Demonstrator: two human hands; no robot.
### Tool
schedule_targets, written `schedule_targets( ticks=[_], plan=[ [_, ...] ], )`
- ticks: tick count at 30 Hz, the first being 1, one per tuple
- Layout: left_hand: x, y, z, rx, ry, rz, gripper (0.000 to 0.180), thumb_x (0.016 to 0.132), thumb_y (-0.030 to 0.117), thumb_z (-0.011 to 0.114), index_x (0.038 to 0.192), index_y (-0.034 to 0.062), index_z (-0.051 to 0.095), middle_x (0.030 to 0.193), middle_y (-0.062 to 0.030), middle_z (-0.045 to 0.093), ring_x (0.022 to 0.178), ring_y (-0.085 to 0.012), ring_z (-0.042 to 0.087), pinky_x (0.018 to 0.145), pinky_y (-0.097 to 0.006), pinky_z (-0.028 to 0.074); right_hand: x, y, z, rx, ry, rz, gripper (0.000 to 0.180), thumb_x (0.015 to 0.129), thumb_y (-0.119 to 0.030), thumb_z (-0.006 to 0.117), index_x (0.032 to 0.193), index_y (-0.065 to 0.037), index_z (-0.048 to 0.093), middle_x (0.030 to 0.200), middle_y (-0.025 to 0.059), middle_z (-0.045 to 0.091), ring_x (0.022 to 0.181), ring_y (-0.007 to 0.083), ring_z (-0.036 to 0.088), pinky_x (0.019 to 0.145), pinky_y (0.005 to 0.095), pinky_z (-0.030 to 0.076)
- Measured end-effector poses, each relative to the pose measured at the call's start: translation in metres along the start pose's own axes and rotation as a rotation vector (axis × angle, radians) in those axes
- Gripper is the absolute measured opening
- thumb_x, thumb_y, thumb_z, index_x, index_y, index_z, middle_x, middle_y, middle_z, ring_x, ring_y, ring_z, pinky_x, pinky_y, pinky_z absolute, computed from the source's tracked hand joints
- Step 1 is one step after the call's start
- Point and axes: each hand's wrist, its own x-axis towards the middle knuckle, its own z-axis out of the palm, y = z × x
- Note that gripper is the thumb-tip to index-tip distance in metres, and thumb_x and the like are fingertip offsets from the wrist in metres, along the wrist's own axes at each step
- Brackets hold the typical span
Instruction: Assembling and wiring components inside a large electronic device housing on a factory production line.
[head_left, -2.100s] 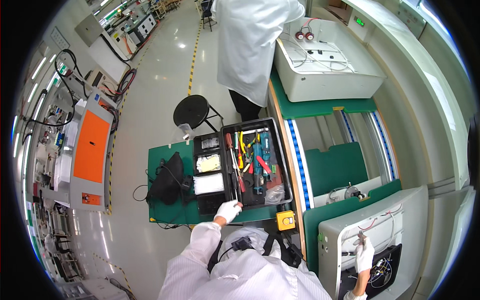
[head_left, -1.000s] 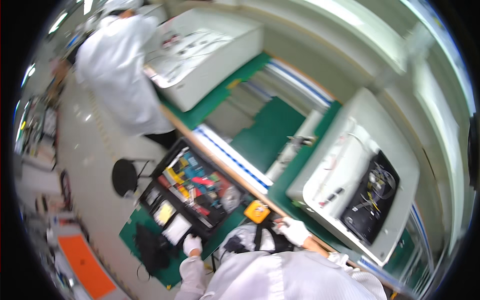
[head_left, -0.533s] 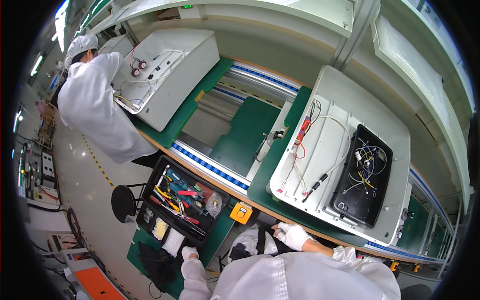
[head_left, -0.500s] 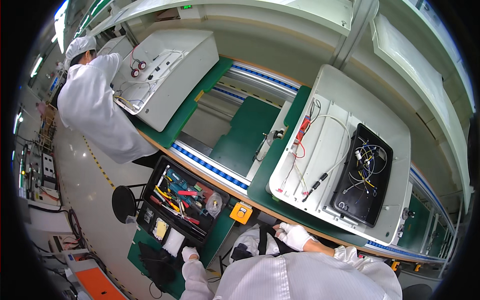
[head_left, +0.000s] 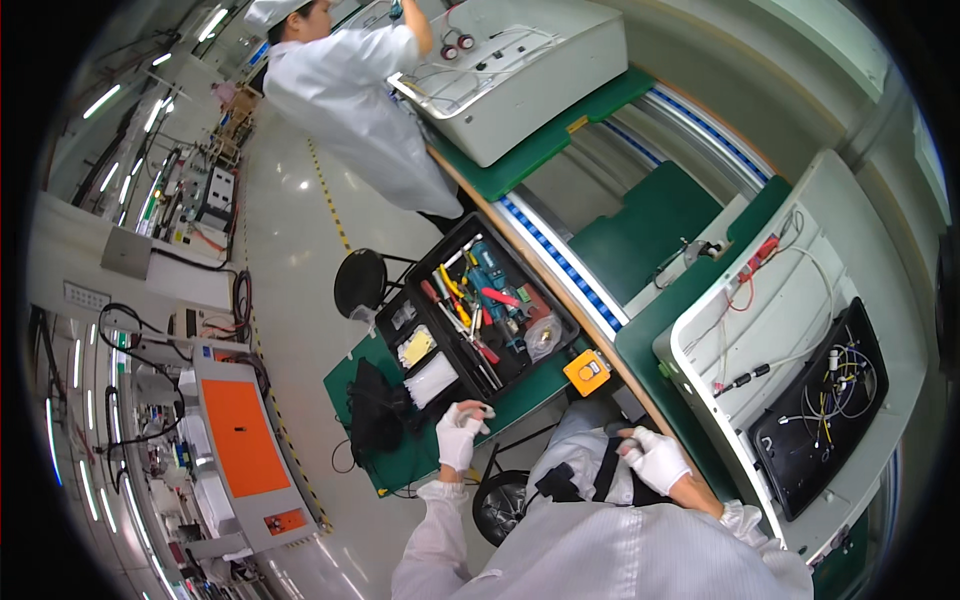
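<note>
My left hand (head_left: 461,436), in a white glove with bare fingertips, is raised by the near edge of the green side table (head_left: 530,398). Its fingers are curled together, and whatever they may hold is too small to make out. Closest to it are a bundle of thin white strips (head_left: 432,379) and a black tool case (head_left: 402,372) filled with pliers, screwdrivers and a teal power tool (head_left: 487,262). My right hand (head_left: 657,462), gloved likewise, stays low over my lap beside the bench edge. Its fingers are bent closed, their contents hidden.
Right of me a large white housing (head_left: 700,350) holds a black tray (head_left: 775,455) of cables. An orange switch box (head_left: 587,372) sits on the bench edge. A round black stool (head_left: 360,284) stands beyond the side table. A co-worker (head_left: 350,100) works at another housing (head_left: 540,95).
My view has swung left, so the benches appear farther right. My left hand has lifted away from the white strips toward me. My right hand remains near my lap.
</note>
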Motion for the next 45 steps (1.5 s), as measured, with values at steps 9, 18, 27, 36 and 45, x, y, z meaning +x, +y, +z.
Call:
schedule_targets(
  ticks=[9,18,27,36,45],
  plan=[
    [-0.007,0.048,0.102,-0.043,-0.504,-0.101,0.013,0.078,0.003,0.064,0.089,-0.0002,0.058,0.088,-0.0110,0.063,0.073,-0.0142,0.060,0.062,-0.025,0.049,0.013,-0.042,0.004,0.430,0.158,-0.042,0.019,0.080,-0.005,0.061,0.099,-0.004,0.062,0.084,0.0058,0.066,0.075,0.0093,0.063,0.067,0.0214,0.050],
    [0.028,0.026,0.165,0.385,-1.083,-0.090,0.013,0.080,0.009,0.065,0.091,0.0012,0.065,0.079,-0.0003,0.062,0.070,-0.0075,0.054,0.061,-0.020,0.042,-0.003,-0.009,0.027,0.311,0.601,-0.018,0.016,0.078,-0.010,0.061,0.094,-0.005,0.063,0.081,0.0080,0.063,0.071,0.0201,0.064,0.063,0.0285,0.051],
    [0.043,-0.008,0.213,0.328,-1.362,-0.532,0.033,0.076,0.003,0.068,0.106,0.0011,0.054,0.084,-0.0042,0.064,0.069,-0.0070,0.057,0.060,-0.018,0.043,-0.021,0.019,0.058,-0.172,0.831,0.159,0.012,0.078,-0.019,0.059,0.086,-0.011,0.061,0.077,0.0077,0.059,0.072,0.0263,0.061,0.064,0.0361,0.050],
    [0.064,-0.005,0.232,0.645,-1.547,-0.397,0.026,0.078,0.003,0.066,0.102,0.0005,0.057,0.081,-0.0059,0.065,0.068,-0.0077,0.058,0.058,-0.019,0.045,-0.009,0.037,0.070,-0.223,0.829,0.198,0.017,0.076,-0.028,0.062,0.075,-0.011,0.063,0.074,0.0053,0.062,0.068,0.0240,0.061,0.060,0.0346,0.049],
    [0.115,0.062,0.251,0.492,-1.020,0.271,0.014,0.088,0.011,0.053,0.097,0.0009,0.055,0.073,-0.0038,0.060,0.054,-0.0067,0.050,0.046,-0.020,0.040,0.054,0.085,0.048,-0.147,1.260,0.434,0.019,0.077,-0.026,0.060,0.073,-0.008,0.063,0.072,0.0110,0.062,0.067,0.0287,0.061,0.060,0.0384,0.049]
  ],
)
